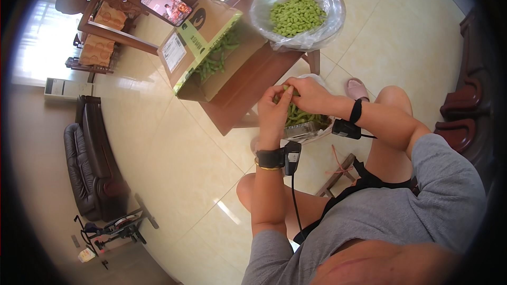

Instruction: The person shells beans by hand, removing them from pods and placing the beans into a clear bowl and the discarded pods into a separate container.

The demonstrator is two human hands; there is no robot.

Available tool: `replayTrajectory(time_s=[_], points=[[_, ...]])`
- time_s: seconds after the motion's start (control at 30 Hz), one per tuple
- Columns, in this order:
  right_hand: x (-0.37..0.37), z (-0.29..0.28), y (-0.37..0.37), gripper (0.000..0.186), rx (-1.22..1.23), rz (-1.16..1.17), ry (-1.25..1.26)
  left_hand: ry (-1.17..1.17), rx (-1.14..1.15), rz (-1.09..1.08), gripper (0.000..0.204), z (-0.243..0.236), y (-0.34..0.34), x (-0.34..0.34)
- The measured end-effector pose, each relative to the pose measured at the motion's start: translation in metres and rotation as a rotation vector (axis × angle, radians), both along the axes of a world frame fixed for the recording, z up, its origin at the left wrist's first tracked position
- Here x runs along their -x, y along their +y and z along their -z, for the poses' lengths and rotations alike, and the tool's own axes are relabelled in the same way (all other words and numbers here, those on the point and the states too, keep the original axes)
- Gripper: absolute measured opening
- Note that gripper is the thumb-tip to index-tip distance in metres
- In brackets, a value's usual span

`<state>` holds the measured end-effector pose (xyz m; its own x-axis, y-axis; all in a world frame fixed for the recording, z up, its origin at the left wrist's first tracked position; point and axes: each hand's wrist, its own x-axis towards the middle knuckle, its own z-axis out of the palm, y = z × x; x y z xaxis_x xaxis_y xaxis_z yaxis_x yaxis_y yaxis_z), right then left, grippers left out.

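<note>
My left hand point(273, 112) and my right hand point(311, 95) meet in front of me, fingertips pinched together on a green bean pod point(290, 90). Fingers cover most of the pod, so I cannot see whether it is split. Right below my hands, a lined container point(302, 136) holds green pods or hulls point(299, 117). Beyond them, a metal basin point(338, 10) lined with clear plastic holds a heap of shelled green beans point(297, 17). Left of the basin, an open cardboard box point(193, 87) lies on its side with more whole pods point(217, 58) inside.
Box and basin stand on a low brown wooden bench point(232, 111). A phone point(166, 4) with a lit screen leans by the box. A wooden stool's leg point(338, 174) shows between my knees. Dark sofas point(92, 158) stand at the left and right. Cables hang from my wrist straps.
</note>
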<state>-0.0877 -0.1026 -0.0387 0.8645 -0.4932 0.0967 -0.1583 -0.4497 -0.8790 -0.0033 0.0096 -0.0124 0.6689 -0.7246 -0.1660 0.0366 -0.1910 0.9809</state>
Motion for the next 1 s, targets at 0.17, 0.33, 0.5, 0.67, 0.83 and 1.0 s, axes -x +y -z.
replayTrajectory(time_s=[0.17, 0.33, 0.5, 0.67, 0.83, 1.0], points=[[0.0, 0.0, 0.0, 0.025, 0.049, -0.024, -0.015, 0.018, 0.071, -0.086, 0.02, 0.015, 0.002, -0.004], [0.001, 0.013, -0.007, 0.025, -0.006, -0.004, 0.121, 0.252, 0.092, -0.276, 0.021, 0.008, 0.001, -0.008], [0.001, -0.006, -0.008, 0.023, -0.858, 0.126, 0.206, 0.449, 0.167, -0.296, 0.02, 0.004, 0.005, -0.011], [0.001, -0.012, -0.004, 0.028, -0.989, 0.073, 0.123, 0.501, 0.18, -0.296, 0.019, -0.002, 0.006, -0.01], [-0.001, -0.015, -0.002, 0.023, -0.913, 0.106, 0.076, 0.574, 0.194, -0.259, 0.015, -0.006, 0.004, -0.008], [-0.002, -0.019, -0.001, 0.018, -0.661, 0.111, -0.071, 0.646, 0.258, -0.221, 0.01, -0.002, 0.006, -0.012]])
